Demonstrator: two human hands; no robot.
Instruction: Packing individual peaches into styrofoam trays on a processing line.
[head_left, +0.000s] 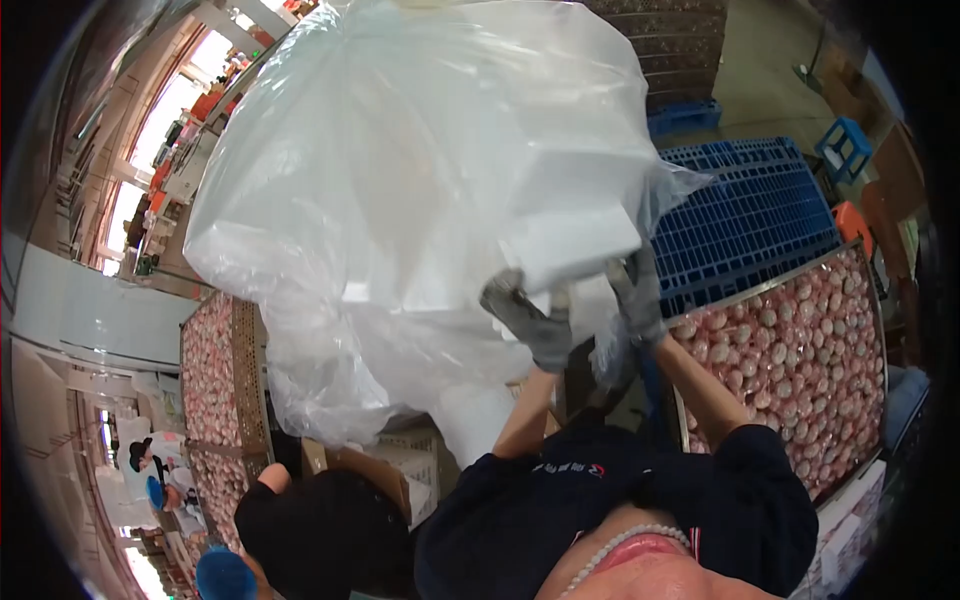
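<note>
A large translucent plastic bag (390, 150) full of white foam-like pieces bulges up before me. Both my hands wear grey gloves and are at its lower right side. My left hand (529, 322) rests against the lower left corner of a pale blocky piece (577, 244), fingers and thumb spread. Whether it grips is unclear through blur and film. My right hand (637, 296) has its fingers around that piece's right corner, close to the bag's loose edge (679, 180). Another white piece (476, 416) hangs below the bag, left of my left forearm.
Right stands a crate (787, 360) of round, egg-like wrapped things; beyond are a blue plastic pallet (742, 217) and blue stool (844, 150). More crates (210, 375) stand left. Lower left, a co-worker in black (330, 532) is close, near an open carton (375, 472).
</note>
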